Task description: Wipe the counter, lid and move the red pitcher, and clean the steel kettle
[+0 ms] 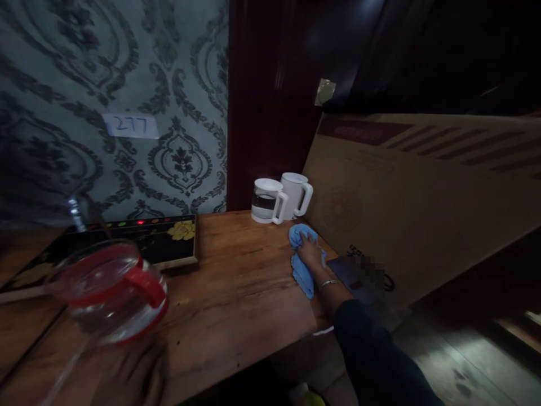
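A blue cloth (303, 279) lies bunched at the right end of the wooden table (236, 270), directly under the right hand (310, 250). The fingers are closed into its upper folds and press it down — part of the cloth rises beyond the fingertips, and a loose flap hangs out on the hand's left side, toward the table's near edge. A bangle (329, 282) circles that wrist, below a dark sleeve (372, 349).

Just past the cloth stand a clear jug with a white lid (262, 213) and, close beside it, a white jug (291, 194). A large cardboard box (380, 197) leans along the table's right side.

Well apart, at the lower left, the left hand (133, 372) is blurred and dark, near a glass pot with a red handle (146, 285) — I cannot tell whether it is open or gripping. Behind the pot is a black flower-patterned panel (156, 248) with small lights.
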A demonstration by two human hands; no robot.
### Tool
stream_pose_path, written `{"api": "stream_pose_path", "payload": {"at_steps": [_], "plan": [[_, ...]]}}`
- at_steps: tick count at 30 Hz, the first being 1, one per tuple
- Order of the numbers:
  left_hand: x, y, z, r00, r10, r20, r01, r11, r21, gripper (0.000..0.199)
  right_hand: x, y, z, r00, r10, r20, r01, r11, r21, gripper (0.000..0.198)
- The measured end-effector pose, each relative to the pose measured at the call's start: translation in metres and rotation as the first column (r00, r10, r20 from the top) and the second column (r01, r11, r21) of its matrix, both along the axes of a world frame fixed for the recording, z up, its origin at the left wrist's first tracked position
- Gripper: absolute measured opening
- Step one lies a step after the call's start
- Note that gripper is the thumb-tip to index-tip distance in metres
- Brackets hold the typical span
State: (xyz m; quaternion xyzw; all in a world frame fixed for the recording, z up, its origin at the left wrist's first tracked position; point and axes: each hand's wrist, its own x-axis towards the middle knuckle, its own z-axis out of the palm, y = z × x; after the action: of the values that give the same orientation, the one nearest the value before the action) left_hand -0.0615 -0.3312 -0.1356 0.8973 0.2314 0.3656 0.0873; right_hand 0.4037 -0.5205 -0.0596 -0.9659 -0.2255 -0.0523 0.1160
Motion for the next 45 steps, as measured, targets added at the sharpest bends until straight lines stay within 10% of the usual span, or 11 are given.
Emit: {"api": "stream_pose_path", "payload": {"at_steps": [9, 18, 25, 34, 36, 41, 45], "plan": [[0.007, -0.038, 0.041, 0.992, 0.084, -0.098, -0.068, 0.986, 0.155, 0.025, -0.115, 0.009, -0.028, 0.887, 0.458, 0.064, -0.459, 0.888, 0.005, 0.062], [0.003, -0.045, 0.044, 0.995, 0.077, -0.057, -0.077, 0.997, 0.008, 0.023, -0.261, 0.036, -0.007, 0.412, 0.910, -0.047, -0.887, 0.413, 0.207, 0.073], [-0.004, -0.049, 0.048, 0.991, 0.041, 0.125, -0.025, 0.992, -0.125, 0.021, -0.246, 0.015, 0.008, 0.140, 0.988, -0.072, -0.955, 0.154, 0.254, 0.067], [-0.005, -0.051, 0.047, 0.970, 0.053, 0.237, 0.001, 0.975, -0.220, 0.020, -0.170, 0.043, 0.023, 0.503, 0.860, 0.088, -0.863, 0.505, 0.007, 0.064], [-0.010, -0.048, 0.051, 0.955, 0.073, 0.286, 0.008, 0.963, -0.271, 0.021, -0.178, 0.053, 0.015, 0.509, 0.848, 0.143, -0.860, 0.500, 0.096, 0.054], [-0.046, -0.014, 0.068, 0.919, 0.321, 0.230, -0.269, 0.936, -0.229, 0.022, -0.229, 0.073, -0.011, 0.495, 0.837, 0.234, -0.781, 0.309, 0.543, 0.044], [-0.102, 0.037, 0.085, 0.814, 0.561, 0.153, -0.528, 0.823, -0.210, 0.029, -0.263, 0.082, -0.024, 0.524, 0.851, 0.036, -0.598, 0.338, 0.727, 0.050]]}}
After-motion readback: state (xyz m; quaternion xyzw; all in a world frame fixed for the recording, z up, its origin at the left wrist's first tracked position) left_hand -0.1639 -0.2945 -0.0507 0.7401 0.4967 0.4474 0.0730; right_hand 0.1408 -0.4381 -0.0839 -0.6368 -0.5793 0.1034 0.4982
